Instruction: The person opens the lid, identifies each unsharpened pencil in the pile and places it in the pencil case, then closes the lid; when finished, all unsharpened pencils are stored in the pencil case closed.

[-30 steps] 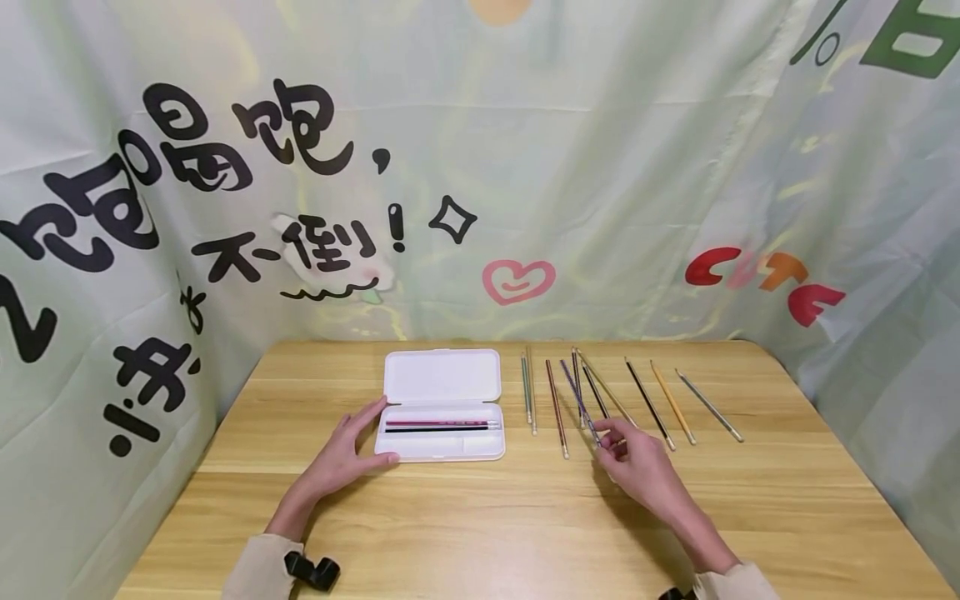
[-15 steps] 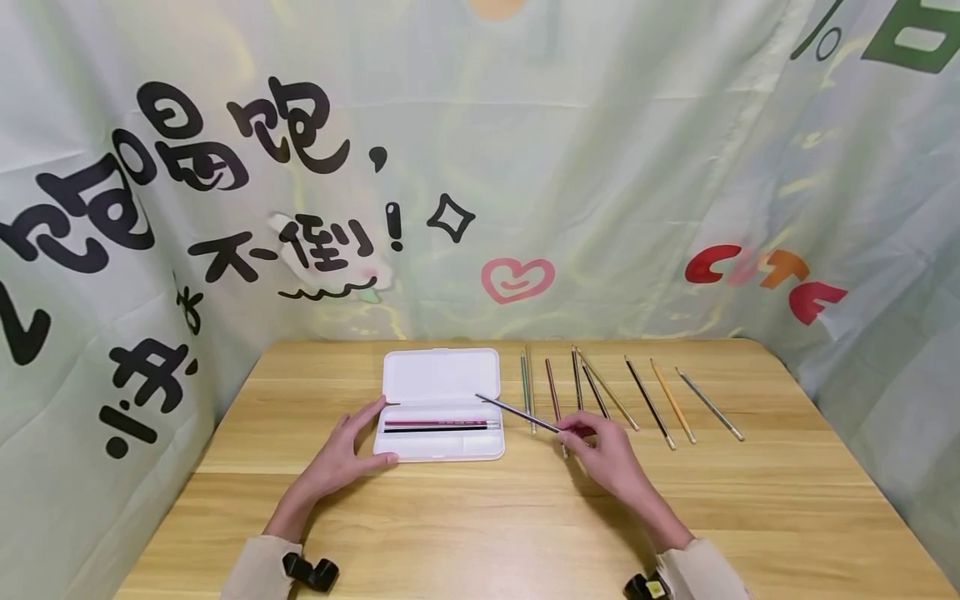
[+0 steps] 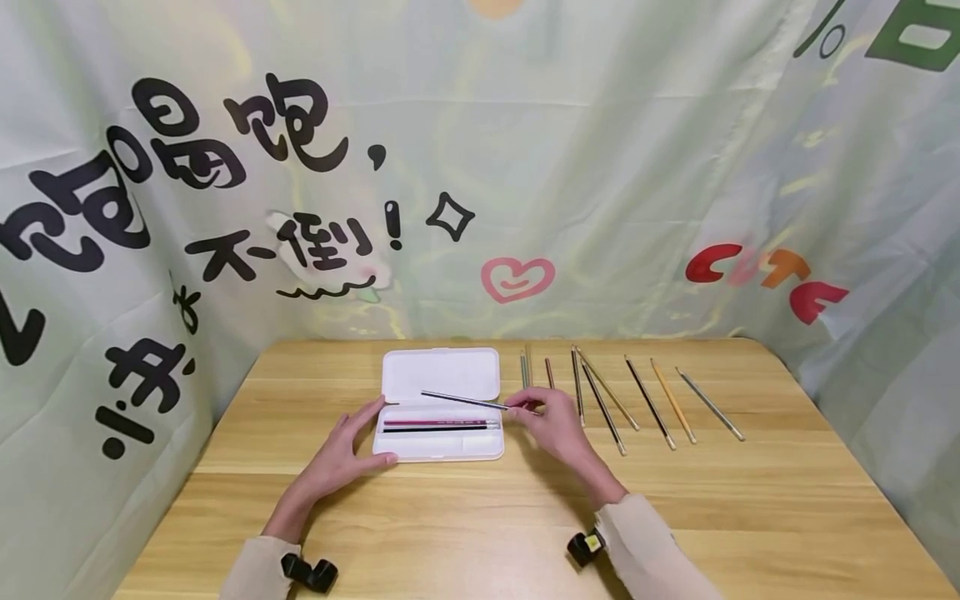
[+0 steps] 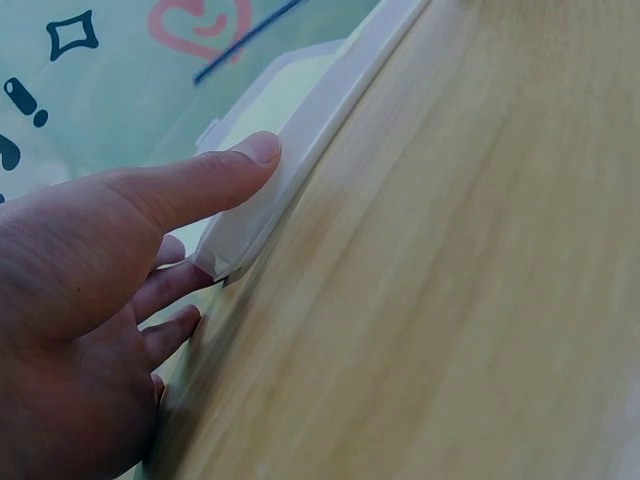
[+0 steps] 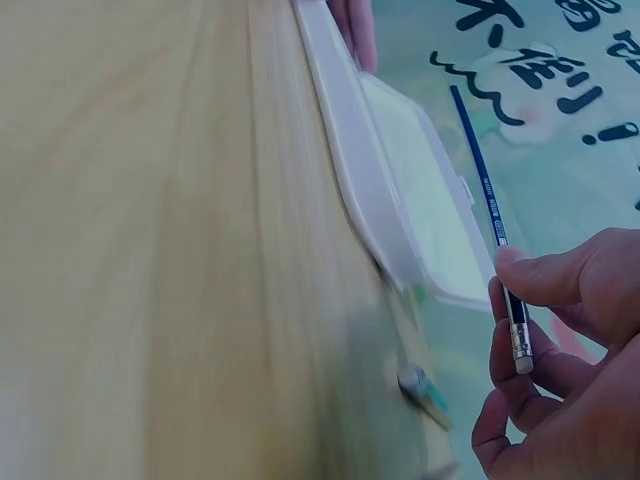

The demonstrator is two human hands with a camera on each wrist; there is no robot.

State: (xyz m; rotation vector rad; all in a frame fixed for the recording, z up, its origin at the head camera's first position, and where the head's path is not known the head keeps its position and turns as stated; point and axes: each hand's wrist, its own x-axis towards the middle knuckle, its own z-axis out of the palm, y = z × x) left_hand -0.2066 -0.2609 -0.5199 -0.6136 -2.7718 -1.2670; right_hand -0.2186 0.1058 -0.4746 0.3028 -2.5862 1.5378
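Note:
A white pencil case (image 3: 441,373) lies open on the table, lid folded back. Inside its tray are a dark pink pencil (image 3: 423,422) and a black pencil (image 3: 427,430). My left hand (image 3: 341,450) holds the case's left end, thumb on the front wall and index finger at the back corner. My right hand (image 3: 551,421) pinches a dark blue pencil (image 5: 487,190) near its eraser end between thumb and fingers. In the head view that pencil slants over the case near the hinge, its far end pointing left; the right wrist view shows it above the case.
Several loose pencils lie right of the case, among them a yellow pencil (image 3: 672,400), a black pencil (image 3: 649,402) and a grey-blue one (image 3: 708,403). My right hand partly covers the nearest ones. A printed curtain (image 3: 600,167) stands behind the wooden table (image 3: 450,525).
My right hand has lifted the dark blue pencil from among the loose ones and carried it left, swinging it nearly level over the case. My left hand has stayed on the case.

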